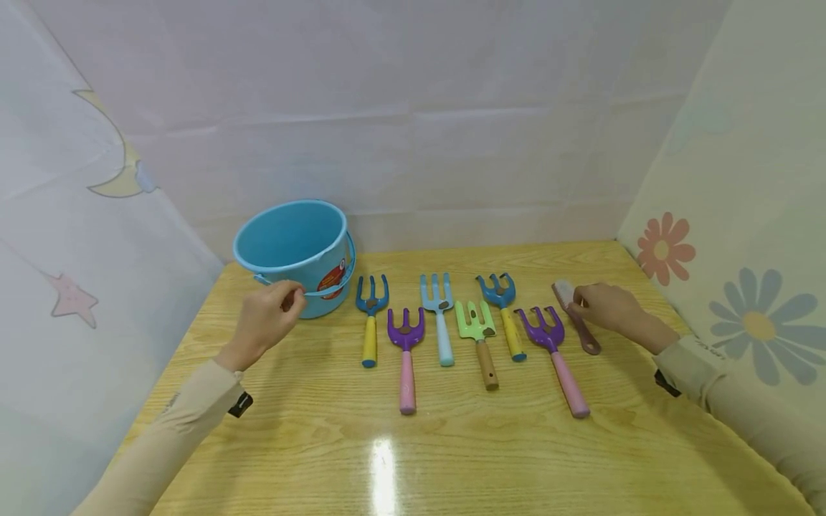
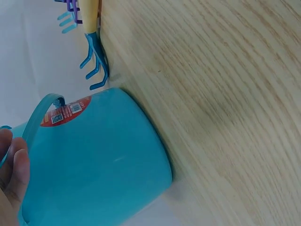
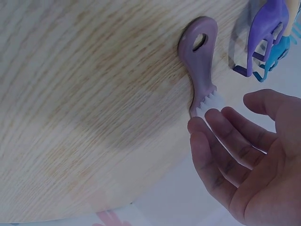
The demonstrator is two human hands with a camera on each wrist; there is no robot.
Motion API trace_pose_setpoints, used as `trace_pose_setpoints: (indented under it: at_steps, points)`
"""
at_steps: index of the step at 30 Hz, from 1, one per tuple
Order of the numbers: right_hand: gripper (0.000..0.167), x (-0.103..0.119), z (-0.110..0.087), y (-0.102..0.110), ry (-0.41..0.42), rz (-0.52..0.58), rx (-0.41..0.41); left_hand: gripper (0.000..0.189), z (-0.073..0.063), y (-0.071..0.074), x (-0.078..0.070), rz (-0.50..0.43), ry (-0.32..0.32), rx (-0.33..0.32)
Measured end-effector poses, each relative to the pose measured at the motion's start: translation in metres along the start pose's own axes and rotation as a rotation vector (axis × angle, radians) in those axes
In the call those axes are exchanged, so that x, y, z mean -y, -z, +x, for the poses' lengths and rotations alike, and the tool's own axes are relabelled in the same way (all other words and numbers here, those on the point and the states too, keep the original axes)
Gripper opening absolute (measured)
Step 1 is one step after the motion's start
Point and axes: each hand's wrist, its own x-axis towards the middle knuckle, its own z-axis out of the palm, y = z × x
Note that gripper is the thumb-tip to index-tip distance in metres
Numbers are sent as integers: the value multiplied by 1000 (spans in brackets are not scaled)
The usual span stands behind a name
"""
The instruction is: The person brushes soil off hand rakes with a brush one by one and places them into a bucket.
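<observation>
My left hand (image 1: 266,315) pinches the thin handle of a light-blue bucket (image 1: 323,274) standing at the back left. In the left wrist view, the fingertips meet the bucket's raised handle (image 2: 40,113) beside its blue wall. Over at the right, my right hand (image 1: 609,308) hovers by the bristle end of a brush with a mauve handle (image 1: 584,334). Seen from the right wrist, the fingers are loosely bent, the thumb stands apart, and the fingertips partly cover the white bristles (image 3: 210,104); whether they touch is unclear. Nothing is held in the right hand.
Several small garden forks lie in a row between the hands, among them a blue-and-yellow fork (image 1: 370,337), a purple-and-pink fork (image 1: 406,365), a green fork (image 1: 480,333) and another purple fork (image 1: 561,362). Brown spots mark several heads. Printed cloth hangs behind and beside the wooden table (image 1: 310,444).
</observation>
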Motion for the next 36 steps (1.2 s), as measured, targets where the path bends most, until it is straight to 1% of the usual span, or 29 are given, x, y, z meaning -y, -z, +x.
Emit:
trace_pose_setpoints:
  at_steps: [6, 11, 19, 25, 30, 36]
  points:
    - [25, -1, 0, -2, -13, 3, -2, 14, -4, -5, 0, -20, 0, 31]
    - [23, -1, -1, -5, -23, 21, -14, 13, -7, -8, 0, -22, -5, 56]
    - [21, 2, -3, -8, -21, 28, -42, 13, -11, -11, -1, -25, 10, 64]
    - [23, 1, -1, -11, -43, 12, -35, 13, -14, -14, -4, -27, 0, 63]
    - [25, 0, 0, -15, -70, -4, -30, 12, -16, -17, -5, -37, 12, 65]
    - [28, 3, -2, -13, -96, 3, 16, 10, -16, -19, -4, -35, -11, 93]
